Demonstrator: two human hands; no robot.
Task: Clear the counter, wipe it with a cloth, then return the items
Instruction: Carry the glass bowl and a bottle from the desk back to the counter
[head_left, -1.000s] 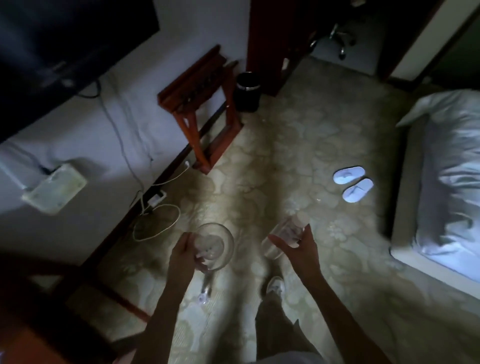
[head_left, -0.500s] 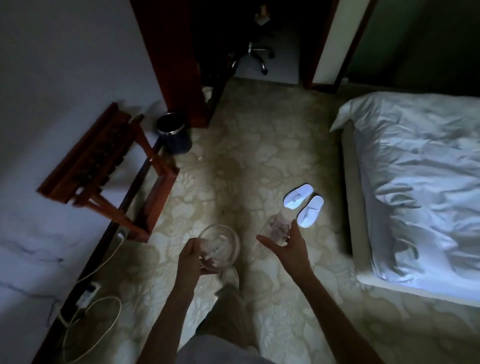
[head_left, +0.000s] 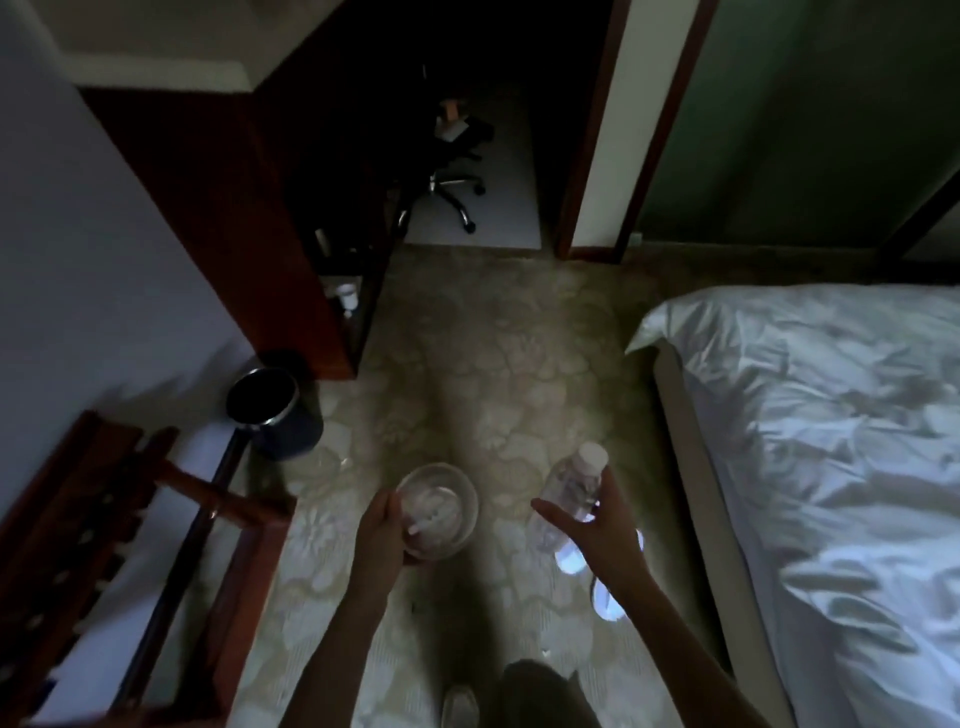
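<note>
Mid-carry, walking over patterned carpet (head_left: 498, 364), both hands loaded so one trip moves two counter items. Left hand (head_left: 382, 530) clamped on the near rim of a clear glass bowl (head_left: 441, 506), fingers curled under, thumb over the edge; kept level, probably to keep the small pale things inside from sliding out. Right hand (head_left: 597, 525) wrapped around the middle of a clear water bottle (head_left: 569, 499), white cap tilted up and away from the fingers, a loose side hold suited to light plastic. No counter in sight. Beyond the left fingers, a dark bin (head_left: 272, 410); right of the bottle fingers, the bed (head_left: 810, 441). Likely the clearing or returning leg; cannot tell which.
</note>
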